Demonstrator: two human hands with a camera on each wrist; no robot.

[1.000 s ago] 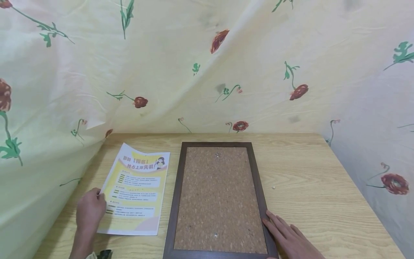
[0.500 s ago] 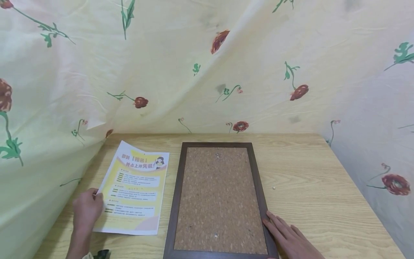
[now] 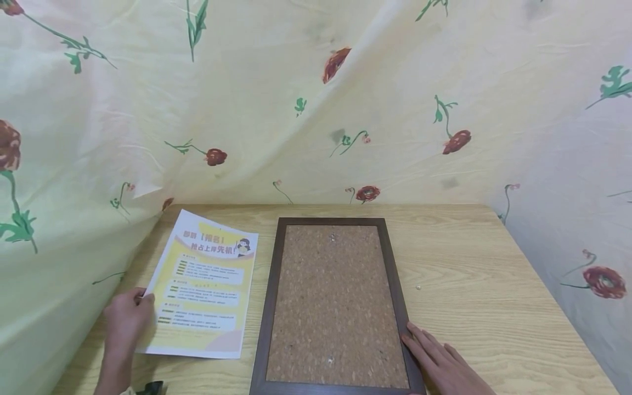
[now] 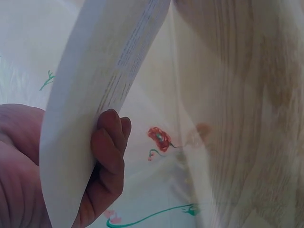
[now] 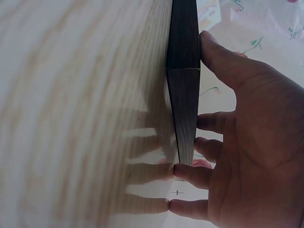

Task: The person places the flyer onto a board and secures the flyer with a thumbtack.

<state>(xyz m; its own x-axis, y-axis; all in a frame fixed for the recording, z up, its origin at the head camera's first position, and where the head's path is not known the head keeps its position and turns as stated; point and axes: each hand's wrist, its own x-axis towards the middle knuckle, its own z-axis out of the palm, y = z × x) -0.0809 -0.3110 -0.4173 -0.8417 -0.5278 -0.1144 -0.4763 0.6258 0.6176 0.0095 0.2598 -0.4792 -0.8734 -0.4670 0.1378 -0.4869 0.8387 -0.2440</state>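
Paper (image 3: 202, 296) sits left of the cork board (image 3: 338, 307), slanted, its left edge raised off the worktop (image 3: 474, 263). Left hand (image 3: 127, 315) pinches that edge in its lower half; fingers (image 4: 108, 154) curl over one face, thumb hidden behind the paper. Board lies flat between the hands. Right hand (image 3: 441, 362) spans its near right corner: fingers straight and spread, some against the right side of the frame (image 5: 184, 95), thumb at the near side. Small shiny object (image 3: 418, 287) rests right of the board.
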